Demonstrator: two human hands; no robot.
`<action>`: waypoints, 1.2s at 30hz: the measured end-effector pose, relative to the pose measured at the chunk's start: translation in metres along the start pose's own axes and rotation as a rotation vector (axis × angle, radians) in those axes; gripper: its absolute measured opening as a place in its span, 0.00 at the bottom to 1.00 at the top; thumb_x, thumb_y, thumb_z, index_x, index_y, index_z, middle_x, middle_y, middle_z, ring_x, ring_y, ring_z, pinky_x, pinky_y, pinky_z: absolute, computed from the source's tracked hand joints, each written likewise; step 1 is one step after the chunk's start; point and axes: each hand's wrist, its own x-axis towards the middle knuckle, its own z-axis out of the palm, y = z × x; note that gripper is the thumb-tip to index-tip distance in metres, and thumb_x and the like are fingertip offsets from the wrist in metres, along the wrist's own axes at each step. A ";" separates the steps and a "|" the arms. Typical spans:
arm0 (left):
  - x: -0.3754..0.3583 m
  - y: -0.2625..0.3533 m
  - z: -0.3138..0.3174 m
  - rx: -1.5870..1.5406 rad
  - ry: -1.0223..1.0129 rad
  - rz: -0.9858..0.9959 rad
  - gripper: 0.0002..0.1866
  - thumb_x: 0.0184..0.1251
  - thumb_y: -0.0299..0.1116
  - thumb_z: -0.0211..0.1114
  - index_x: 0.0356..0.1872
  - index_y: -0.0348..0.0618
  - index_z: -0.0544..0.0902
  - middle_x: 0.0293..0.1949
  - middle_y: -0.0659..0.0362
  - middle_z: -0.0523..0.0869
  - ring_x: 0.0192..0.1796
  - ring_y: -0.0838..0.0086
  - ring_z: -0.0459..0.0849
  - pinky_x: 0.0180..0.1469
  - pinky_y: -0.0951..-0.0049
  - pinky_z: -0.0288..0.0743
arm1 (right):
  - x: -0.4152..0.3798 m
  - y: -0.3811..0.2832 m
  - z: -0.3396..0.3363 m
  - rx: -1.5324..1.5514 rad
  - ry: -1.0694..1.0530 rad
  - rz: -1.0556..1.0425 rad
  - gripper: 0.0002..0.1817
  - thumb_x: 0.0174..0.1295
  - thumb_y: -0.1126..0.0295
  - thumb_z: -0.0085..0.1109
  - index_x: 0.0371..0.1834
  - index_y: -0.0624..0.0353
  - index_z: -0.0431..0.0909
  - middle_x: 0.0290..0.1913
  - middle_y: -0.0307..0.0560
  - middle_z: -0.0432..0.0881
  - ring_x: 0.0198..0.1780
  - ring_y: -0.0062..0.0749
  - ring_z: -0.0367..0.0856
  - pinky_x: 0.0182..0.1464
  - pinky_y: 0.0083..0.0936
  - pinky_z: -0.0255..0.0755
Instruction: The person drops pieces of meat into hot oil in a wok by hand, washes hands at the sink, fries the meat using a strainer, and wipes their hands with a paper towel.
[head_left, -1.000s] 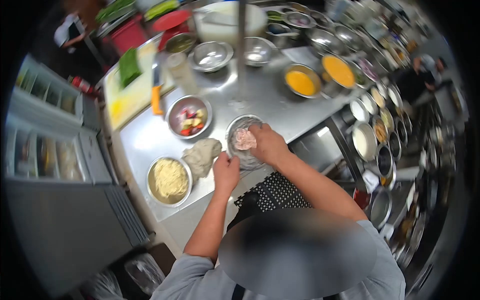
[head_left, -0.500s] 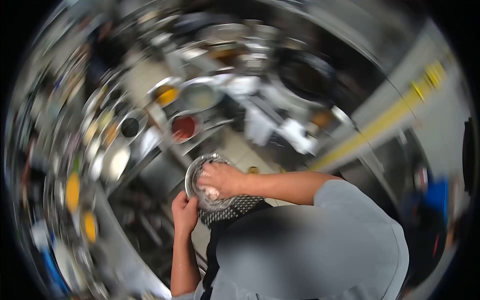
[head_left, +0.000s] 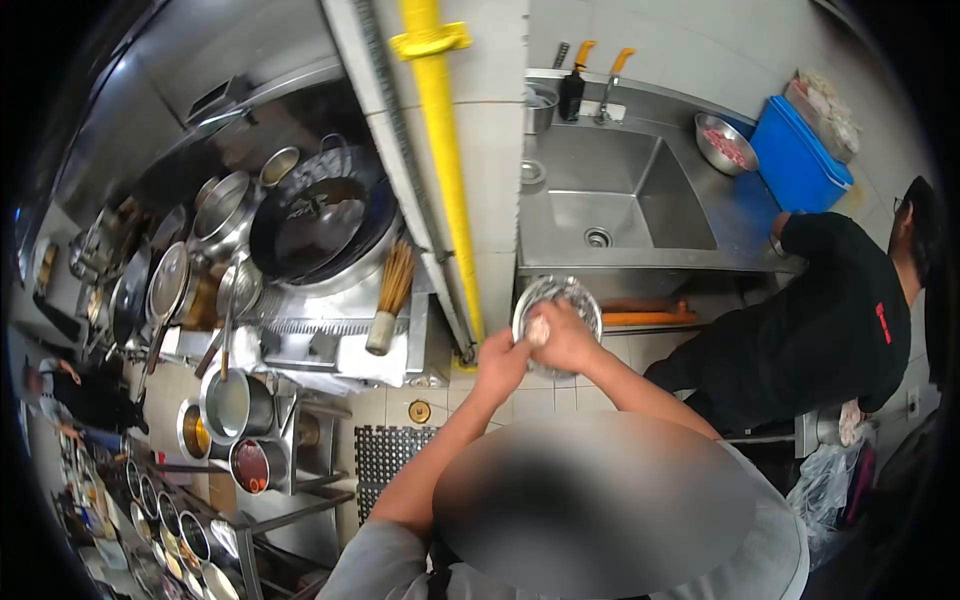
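Note:
A shiny metal bowl point(head_left: 578, 292) is held out in front of me, close to the front edge of the sink counter. My left hand point(head_left: 500, 368) is closed on its near-left rim. Inside the bowl, my right hand point(head_left: 565, 340) has its fingers curled around a pale pinkish lump point(head_left: 538, 331), which looks like raw meat or dough; its kind is not clear. The hand hides part of the bowl's contents.
A steel sink point(head_left: 620, 190) lies ahead, with a bowl of pink meat point(head_left: 722, 145) and a blue cooler point(head_left: 795, 155) beyond. Close on my right is a co-worker in black point(head_left: 800, 300). A wok point(head_left: 320, 225) and bamboo brush point(head_left: 393, 285) are left; pots point(head_left: 237, 405) stand lower left.
My view has turned right from the wok and pots to the sink, and the co-worker has come into view. The bowl has travelled with me, my right hand staying inside it.

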 end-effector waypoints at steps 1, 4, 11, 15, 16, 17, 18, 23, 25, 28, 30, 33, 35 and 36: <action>0.034 -0.004 0.022 -0.096 0.022 -0.035 0.03 0.61 0.27 0.58 0.31 0.38 0.77 0.25 0.62 0.76 0.27 0.77 0.76 0.32 0.72 0.78 | 0.018 0.016 -0.006 0.064 0.080 0.112 0.27 0.39 0.64 0.71 0.46 0.54 0.75 0.45 0.58 0.75 0.50 0.54 0.76 0.54 0.39 0.71; 0.112 -0.009 0.060 -0.524 0.054 -0.151 0.08 0.64 0.29 0.59 0.26 0.42 0.71 0.26 0.61 0.74 0.28 0.75 0.76 0.32 0.70 0.80 | 0.085 0.077 -0.025 0.492 0.183 0.380 0.24 0.41 0.69 0.70 0.43 0.62 0.73 0.37 0.51 0.81 0.40 0.44 0.82 0.41 0.34 0.77; 0.209 -0.006 0.089 -0.515 0.258 -0.187 0.12 0.67 0.33 0.59 0.27 0.41 0.69 0.26 0.58 0.73 0.27 0.73 0.75 0.33 0.68 0.80 | 0.175 0.104 -0.088 1.629 0.216 0.436 0.16 0.64 0.59 0.57 0.47 0.59 0.74 0.42 0.47 0.82 0.41 0.35 0.83 0.43 0.34 0.79; 0.216 -0.011 0.086 -0.473 0.222 -0.358 0.13 0.68 0.39 0.59 0.38 0.36 0.74 0.33 0.53 0.75 0.31 0.70 0.76 0.32 0.67 0.78 | 0.155 0.091 -0.089 1.761 0.115 0.450 0.16 0.66 0.56 0.55 0.44 0.58 0.75 0.42 0.48 0.82 0.41 0.33 0.83 0.44 0.32 0.79; 0.210 -0.011 0.082 -0.487 0.136 -0.450 0.19 0.69 0.45 0.55 0.46 0.37 0.73 0.40 0.51 0.76 0.37 0.67 0.77 0.37 0.64 0.78 | 0.144 0.090 -0.081 1.726 0.118 0.427 0.14 0.65 0.59 0.55 0.44 0.58 0.73 0.40 0.47 0.81 0.41 0.34 0.82 0.43 0.32 0.79; 0.198 -0.009 0.078 -0.500 0.046 -0.540 0.26 0.70 0.52 0.52 0.55 0.38 0.72 0.46 0.49 0.77 0.42 0.64 0.78 0.42 0.61 0.78 | 0.131 0.088 -0.071 1.689 0.124 0.401 0.12 0.65 0.62 0.54 0.44 0.59 0.70 0.39 0.47 0.80 0.42 0.36 0.82 0.42 0.32 0.79; 0.180 -0.010 0.070 -0.714 -0.167 -0.529 0.32 0.70 0.58 0.46 0.60 0.40 0.68 0.53 0.49 0.75 0.50 0.61 0.77 0.49 0.57 0.75 | 0.115 0.083 -0.057 1.542 0.203 0.312 0.09 0.63 0.69 0.54 0.44 0.59 0.71 0.38 0.47 0.80 0.41 0.35 0.82 0.42 0.32 0.79; 0.063 -0.014 -0.018 -1.196 -0.506 -0.447 0.44 0.64 0.72 0.38 0.68 0.45 0.62 0.64 0.51 0.70 0.65 0.58 0.70 0.65 0.49 0.65 | 0.047 0.006 0.032 0.805 0.018 0.240 0.15 0.56 0.70 0.62 0.47 0.59 0.77 0.39 0.47 0.83 0.42 0.33 0.81 0.46 0.28 0.76; 0.038 -0.044 -0.059 -1.190 -0.479 -0.382 0.42 0.64 0.70 0.39 0.67 0.46 0.63 0.63 0.51 0.71 0.65 0.58 0.71 0.65 0.48 0.65 | 0.043 -0.039 0.046 0.675 -0.049 0.113 0.16 0.56 0.69 0.61 0.48 0.59 0.77 0.40 0.50 0.83 0.43 0.38 0.82 0.47 0.30 0.75; 0.008 -0.084 -0.128 -1.222 -0.413 -0.261 0.35 0.67 0.61 0.47 0.64 0.44 0.65 0.60 0.51 0.74 0.61 0.59 0.74 0.61 0.48 0.70 | 0.058 -0.101 0.055 0.456 -0.341 -0.123 0.21 0.54 0.68 0.60 0.53 0.58 0.75 0.44 0.53 0.82 0.46 0.43 0.81 0.52 0.33 0.73; -0.015 -0.097 -0.173 -1.259 -0.400 -0.218 0.29 0.69 0.53 0.52 0.62 0.42 0.66 0.58 0.52 0.75 0.59 0.61 0.77 0.58 0.48 0.74 | 0.073 -0.145 0.069 0.357 -0.548 -0.214 0.24 0.53 0.69 0.60 0.57 0.57 0.74 0.46 0.53 0.82 0.49 0.45 0.81 0.55 0.33 0.72; -0.035 -0.085 -0.231 -1.085 -0.202 -0.216 0.18 0.65 0.29 0.55 0.56 0.39 0.70 0.48 0.53 0.80 0.46 0.63 0.83 0.42 0.57 0.84 | 0.084 -0.216 0.102 0.045 -0.466 -0.410 0.21 0.50 0.69 0.59 0.51 0.56 0.79 0.46 0.57 0.81 0.48 0.52 0.80 0.52 0.39 0.73; -0.040 -0.092 -0.274 -1.123 -0.173 -0.195 0.19 0.62 0.28 0.56 0.55 0.37 0.70 0.46 0.52 0.81 0.45 0.63 0.83 0.41 0.59 0.83 | 0.093 -0.261 0.118 -0.017 -0.385 -0.350 0.17 0.50 0.69 0.60 0.44 0.58 0.82 0.40 0.54 0.84 0.42 0.52 0.82 0.47 0.38 0.75; -0.042 -0.090 -0.297 -1.139 -0.142 -0.176 0.20 0.61 0.27 0.55 0.55 0.36 0.70 0.46 0.51 0.81 0.45 0.62 0.83 0.41 0.59 0.83 | 0.103 -0.279 0.128 -0.017 -0.330 -0.381 0.15 0.50 0.69 0.61 0.42 0.59 0.83 0.37 0.54 0.84 0.39 0.49 0.83 0.45 0.37 0.76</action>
